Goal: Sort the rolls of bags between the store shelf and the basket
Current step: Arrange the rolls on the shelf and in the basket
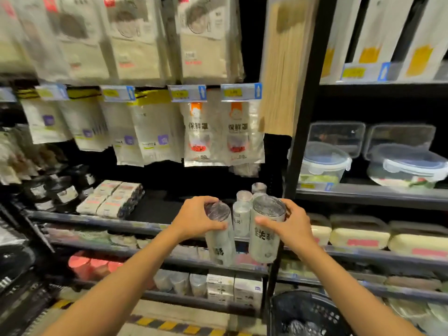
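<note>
basket (312,311): cut by bottom edge; contents a blur
price tags (188,93): print too smeared to read
left roll (220,247): top partly under left hand (196,219); label blurred
right roll (264,241): far side behind right hand (294,226)
top hanging packs (135,37): cut by top edge
rolls behind (242,215): count unclear

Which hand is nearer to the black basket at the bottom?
Right. The right hand, holding the right roll, is almost directly above the basket; the left hand, holding the left roll, is up and further to the left.
</note>
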The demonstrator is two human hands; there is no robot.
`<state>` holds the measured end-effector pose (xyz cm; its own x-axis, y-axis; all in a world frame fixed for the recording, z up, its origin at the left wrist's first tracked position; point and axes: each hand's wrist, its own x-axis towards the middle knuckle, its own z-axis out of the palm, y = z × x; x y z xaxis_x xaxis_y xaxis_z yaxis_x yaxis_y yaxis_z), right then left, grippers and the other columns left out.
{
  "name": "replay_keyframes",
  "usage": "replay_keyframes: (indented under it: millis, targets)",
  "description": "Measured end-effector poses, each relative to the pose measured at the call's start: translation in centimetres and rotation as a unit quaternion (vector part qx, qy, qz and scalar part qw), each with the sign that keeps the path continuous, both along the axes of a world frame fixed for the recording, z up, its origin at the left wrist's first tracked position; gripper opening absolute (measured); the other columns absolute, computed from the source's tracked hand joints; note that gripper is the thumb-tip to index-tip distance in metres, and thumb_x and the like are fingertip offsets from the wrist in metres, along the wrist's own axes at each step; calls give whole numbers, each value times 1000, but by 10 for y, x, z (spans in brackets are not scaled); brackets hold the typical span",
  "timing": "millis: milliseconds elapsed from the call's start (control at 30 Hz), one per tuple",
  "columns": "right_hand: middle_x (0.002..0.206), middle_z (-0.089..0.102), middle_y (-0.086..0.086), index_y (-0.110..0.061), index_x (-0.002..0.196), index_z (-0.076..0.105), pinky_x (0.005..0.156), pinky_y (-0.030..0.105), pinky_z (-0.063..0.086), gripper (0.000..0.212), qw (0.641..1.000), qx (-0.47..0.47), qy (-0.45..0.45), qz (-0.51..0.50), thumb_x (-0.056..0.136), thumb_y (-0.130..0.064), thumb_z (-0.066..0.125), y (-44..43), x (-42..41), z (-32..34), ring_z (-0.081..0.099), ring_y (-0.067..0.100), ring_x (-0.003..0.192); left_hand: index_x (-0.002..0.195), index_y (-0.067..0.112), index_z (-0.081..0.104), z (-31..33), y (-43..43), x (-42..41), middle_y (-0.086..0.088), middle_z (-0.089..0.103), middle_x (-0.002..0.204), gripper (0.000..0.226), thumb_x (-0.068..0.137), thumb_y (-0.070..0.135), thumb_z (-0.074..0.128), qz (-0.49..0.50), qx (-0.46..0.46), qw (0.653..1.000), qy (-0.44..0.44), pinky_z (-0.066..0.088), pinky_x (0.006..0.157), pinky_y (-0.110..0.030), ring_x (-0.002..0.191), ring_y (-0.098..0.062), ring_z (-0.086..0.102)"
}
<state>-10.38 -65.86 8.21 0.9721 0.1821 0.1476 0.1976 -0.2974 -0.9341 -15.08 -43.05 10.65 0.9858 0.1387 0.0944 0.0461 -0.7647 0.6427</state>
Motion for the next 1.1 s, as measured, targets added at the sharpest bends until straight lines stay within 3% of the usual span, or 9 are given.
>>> replay_keyframes:
  millis: [67, 200, 400, 533, 700, 867, 967, 1100]
  targets:
    - [97, 65, -11, -26, 105, 59, 66, 12, 45, 52, 1000, 6, 0, 13, 62, -26, 87, 22, 7, 9, 60, -2, 87, 124, 15, 60, 6, 25, 0, 2, 65, 118, 71, 61, 36, 86, 10, -6, 1000, -7, 44, 82, -14, 98, -4, 58]
    - [100, 65, -10, -36, 96, 58, 74, 25, 49, 44, 1000, 3, -1, 22, 63, -29, 86, 68, 24, 17, 62, 8, 92, 124, 14, 60, 10, 76, 10, 2, 63, 120, 75, 59, 40, 87, 17, -5, 1000, -15, 45, 88, -17, 105, -8, 57]
    - [99, 62, -3, -23, 104, 58, 68, 18, 44, 47, 999, 11, 0, -33, 66, -23, 86, 142, 54, 12, 59, 13, 89, 125, 15, 58, 0, 152, 46, 0, 60, 123, 84, 53, 44, 89, 11, -20, 1000, -21, 45, 91, -22, 110, -12, 56]
    - [102, 59, 3, -9, 116, 57, 74, 25, 43, 53, 995, 13, -13, -94, 70, -16, 83, 184, 79, 5, 55, 16, 89, 127, 14, 56, -7, 187, 77, -1, 59, 124, 85, 54, 42, 89, -5, -9, 1000, -21, 46, 95, -27, 114, -16, 55]
    - [101, 57, 2, -6, 120, 54, 72, 23, 39, 56, 987, 15, -31, -154, 73, -16, 81, 214, 120, -6, 52, 13, 88, 127, 16, 55, -26, 209, 120, -1, 57, 123, 85, 54, 40, 89, -13, -16, 1000, -6, 46, 95, -29, 113, -17, 54]
    - [116, 62, 8, -7, 126, 52, 85, 31, 48, 72, 984, -6, -40, -172, 65, -26, 86, 227, 172, -32, 59, 22, 104, 127, 16, 55, -55, 215, 168, 0, 56, 121, 84, 54, 38, 90, -33, -12, 999, 17, 45, 93, -25, 111, -15, 54]
    - [107, 65, 6, -13, 117, 54, 87, 37, 52, 66, 987, -13, -31, -160, 62, -24, 88, 230, 202, -47, 63, 21, 98, 127, 17, 55, -74, 215, 193, 0, 55, 123, 84, 53, 37, 90, -41, -3, 998, 39, 43, 94, -25, 113, -16, 53]
    - [102, 61, -4, -16, 116, 54, 86, 30, 50, 65, 992, -10, -5, -128, 61, -17, 88, 234, 231, -68, 60, 15, 96, 126, 19, 55, -99, 214, 220, 2, 54, 123, 82, 54, 37, 90, -48, 8, 997, 60, 42, 96, -27, 115, -17, 49]
